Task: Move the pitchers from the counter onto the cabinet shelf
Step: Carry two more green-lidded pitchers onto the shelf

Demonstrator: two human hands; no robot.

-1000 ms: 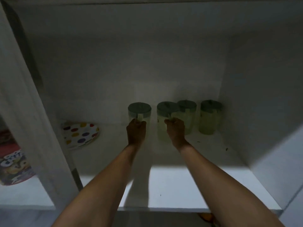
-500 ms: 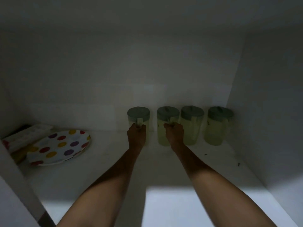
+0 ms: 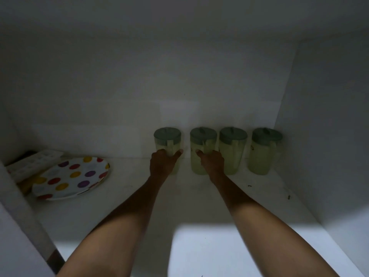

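Shelf space is a dim white cabinet shelf [image 3: 139, 208], four pale translucent plastic pitchers with grey-green lids [image 3: 231, 150] upright along the back wall. Left hand [image 3: 162, 164] and right hand [image 3: 211, 162] each grip one. Polka-dot round plate [image 3: 71, 177] sits far left.

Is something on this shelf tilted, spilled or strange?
Nothing is spilled or fallen. All four pitchers stand upright in a row at the back wall. The dotted plate lies tilted, its left side resting on things beside it. A few small dark specks lie on the shelf at right.
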